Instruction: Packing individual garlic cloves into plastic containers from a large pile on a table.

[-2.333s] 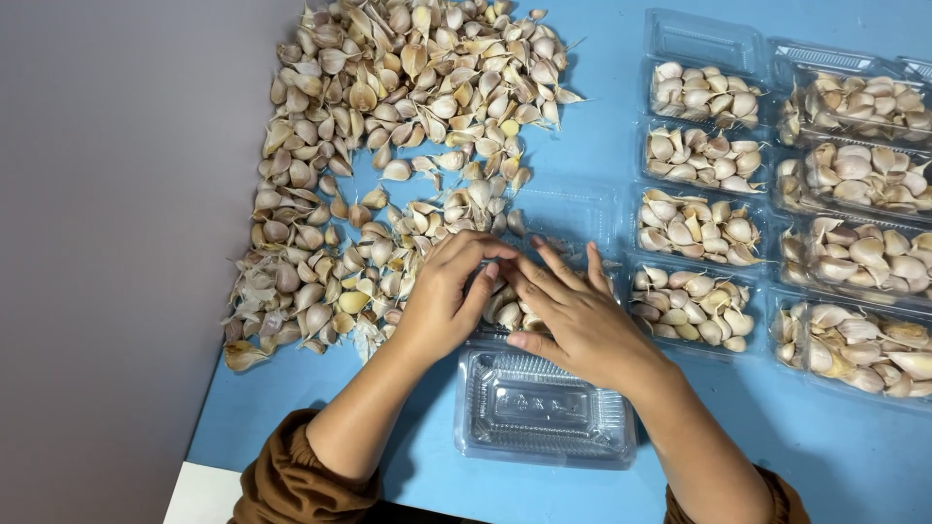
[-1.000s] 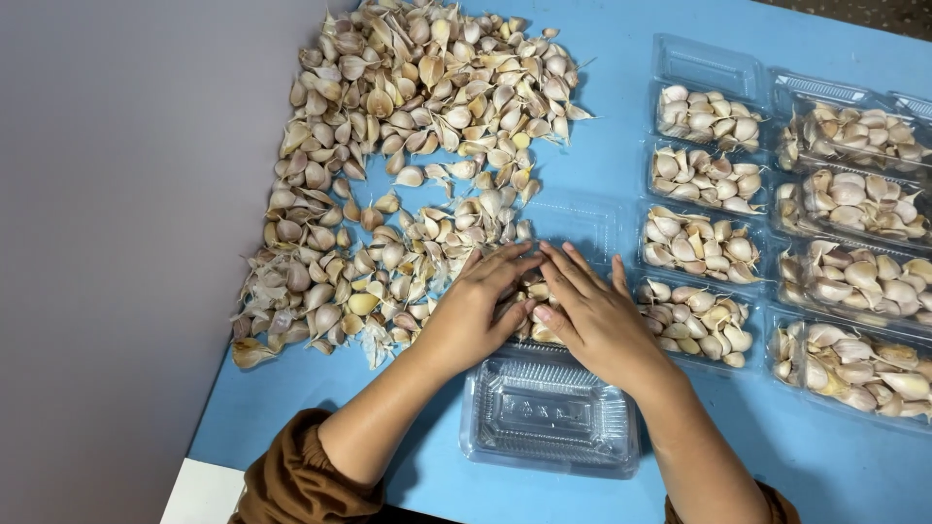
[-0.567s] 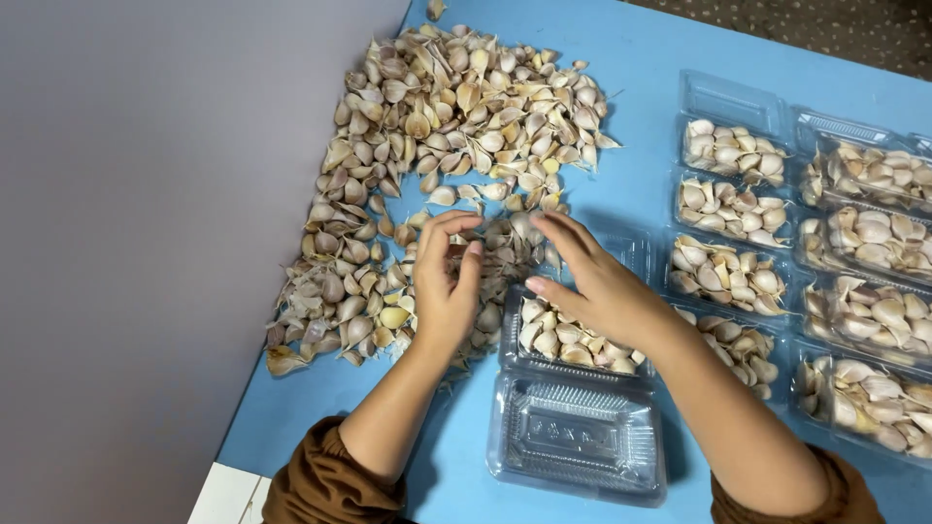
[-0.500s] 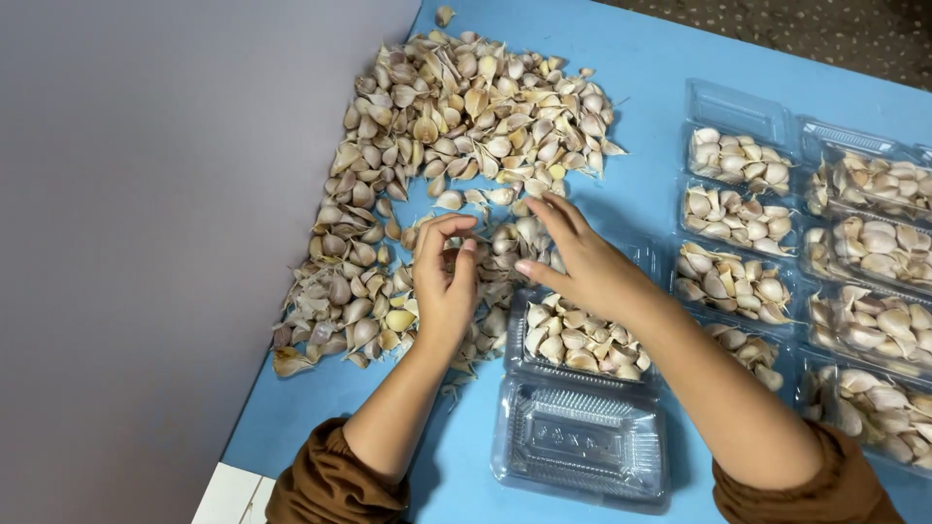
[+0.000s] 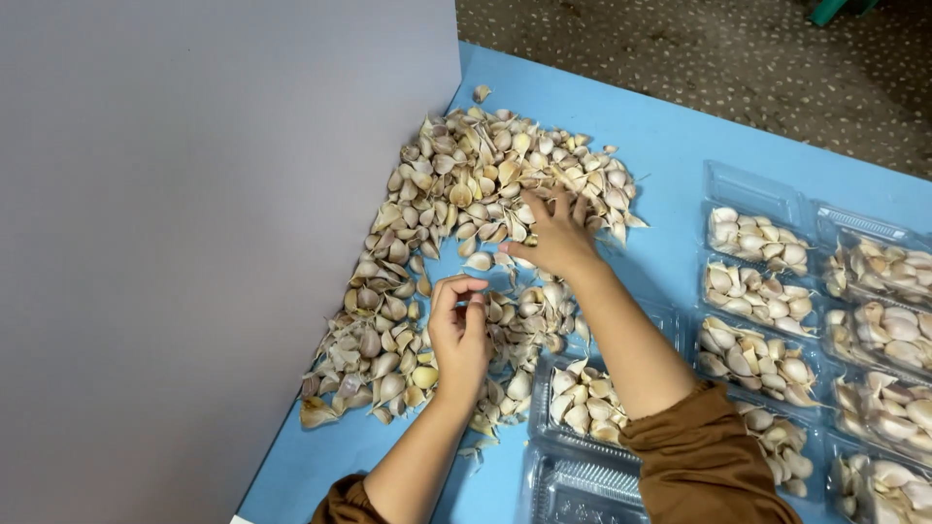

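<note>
Spread across the blue table (image 5: 670, 136), against a grey upright board (image 5: 214, 243): a wide pile of loose garlic cloves (image 5: 466, 184), curving from its far end down to its near end. Reaching into the far part of that pile, the right hand (image 5: 555, 233), palm down, fingers spread and resting on the cloves; whether any clove is pinched under the fingers cannot be told. Lower in the same pile, over its near part, the left hand (image 5: 459, 330), fingers curled inward with thumb and fingertips drawn together, apparently nipping something small, though the clove itself is too hidden to confirm. Just beside the pile's near end, to its right, an open clear plastic clamshell tray (image 5: 582, 403) partly filled with cloves, its lid (image 5: 573, 490) lying flat toward the camera, the brown sleeve (image 5: 704, 456) of the right arm crossing above it. Further right of the pile, well apart from it, two rows of filled clear trays (image 5: 767, 291), each holding cloves. Beyond the pile's far end, past the table edge, a speckled brown floor (image 5: 728, 49).
</note>
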